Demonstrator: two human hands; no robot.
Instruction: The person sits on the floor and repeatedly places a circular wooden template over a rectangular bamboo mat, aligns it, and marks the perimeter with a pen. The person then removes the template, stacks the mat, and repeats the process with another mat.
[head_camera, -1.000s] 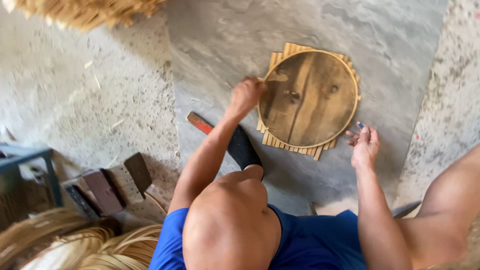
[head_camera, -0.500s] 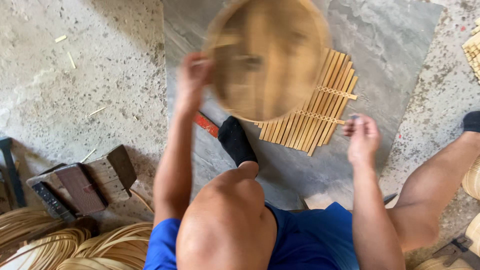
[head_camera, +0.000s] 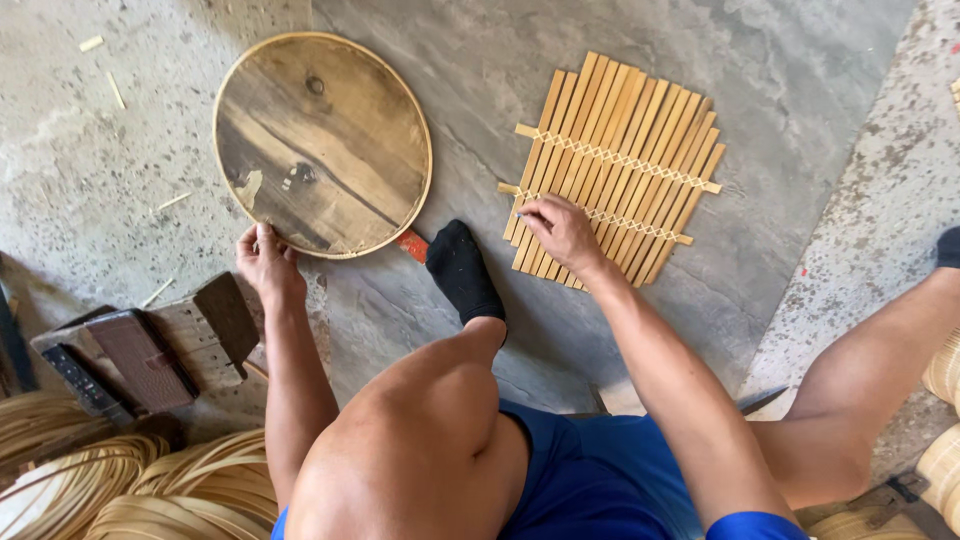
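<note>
Nearest the camera, a bent bare knee (head_camera: 420, 440) and blue shorts (head_camera: 590, 480) are seen, with the second leg (head_camera: 860, 390) stretched out to the right. Coils of pale cane strips (head_camera: 120, 490) lie at the lower left, and just beyond them a few dark wooden blocks (head_camera: 150, 350) rest on the floor (head_camera: 800, 110).

A foot in a black sock (head_camera: 463, 272) is planted on the grey stone floor between the two arms, and a small red piece (head_camera: 411, 245) is seen just beside its toe, partly under the round board.

The left hand (head_camera: 265, 262) is placed at the lower edge of the round wooden board (head_camera: 322, 142). Its fingers are held together and touch the rim; whether the rim is gripped cannot be told. The board lies flat on the floor, to the left of the foot, with a thin pale band around its dark, stained face.

The right hand (head_camera: 560, 232) is rested on the lower left corner of the bamboo slat mat (head_camera: 615, 165). Its fingers are curled together and pressed on the slats near the nearer binding strip; a firm grasp cannot be confirmed. The mat lies flat on the floor to the right of the board, well apart from it, its upright slats tied by two crosswise strips.
</note>
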